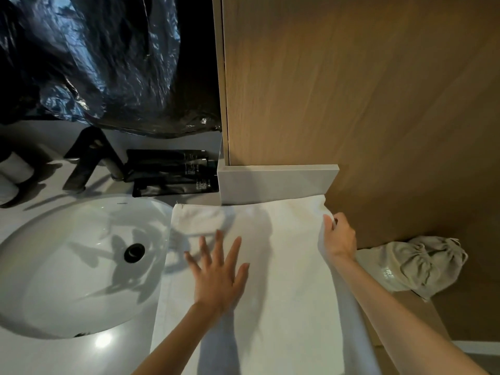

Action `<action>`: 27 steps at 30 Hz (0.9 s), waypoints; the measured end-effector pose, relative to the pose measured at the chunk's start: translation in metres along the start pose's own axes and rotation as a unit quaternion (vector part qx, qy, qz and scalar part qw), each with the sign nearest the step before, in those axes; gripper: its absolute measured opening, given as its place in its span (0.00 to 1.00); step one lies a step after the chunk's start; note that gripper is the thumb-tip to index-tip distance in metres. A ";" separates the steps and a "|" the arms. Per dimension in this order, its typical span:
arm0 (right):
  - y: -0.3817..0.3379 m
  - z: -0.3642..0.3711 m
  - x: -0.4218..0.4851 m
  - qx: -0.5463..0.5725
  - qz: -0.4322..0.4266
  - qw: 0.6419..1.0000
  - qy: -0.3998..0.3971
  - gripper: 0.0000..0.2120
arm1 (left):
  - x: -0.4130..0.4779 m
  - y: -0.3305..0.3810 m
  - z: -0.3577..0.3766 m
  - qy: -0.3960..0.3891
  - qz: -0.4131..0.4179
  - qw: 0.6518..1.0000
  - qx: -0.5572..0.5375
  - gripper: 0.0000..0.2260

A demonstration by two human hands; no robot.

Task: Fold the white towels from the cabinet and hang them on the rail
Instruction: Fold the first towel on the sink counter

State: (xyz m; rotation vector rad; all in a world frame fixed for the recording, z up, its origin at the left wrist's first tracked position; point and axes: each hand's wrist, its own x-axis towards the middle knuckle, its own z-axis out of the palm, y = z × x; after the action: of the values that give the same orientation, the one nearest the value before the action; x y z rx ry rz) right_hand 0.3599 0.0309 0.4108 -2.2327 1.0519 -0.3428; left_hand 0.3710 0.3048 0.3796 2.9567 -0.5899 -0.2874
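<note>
A white towel [284, 266] lies spread on the counter to the right of the sink, reaching from the grey ledge down to the near edge. My left hand [219, 274] is flat on its left half, fingers spread and straight. My right hand [339, 235] pinches the towel's far right edge and lifts that edge a little off the counter. No rail is in view.
A white round sink [67, 266] with a black drain sits at left, a black faucet [89, 163] and black sachets [173, 171] behind it. A wooden cabinet panel [351, 90] rises at right above a grey ledge [278, 182]. A beige drawstring bag [414, 263] lies at right.
</note>
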 end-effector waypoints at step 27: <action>-0.028 0.011 -0.034 -0.250 -0.228 0.897 -0.285 0.24 | 0.039 -0.037 -0.037 -0.035 0.049 0.996 -0.063 0.25</action>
State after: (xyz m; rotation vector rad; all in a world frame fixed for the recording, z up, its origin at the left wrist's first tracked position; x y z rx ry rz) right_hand 0.3603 0.0748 0.4215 -2.7735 0.3074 0.4353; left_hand 0.4272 0.3261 0.4036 2.7954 -0.6968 -0.4055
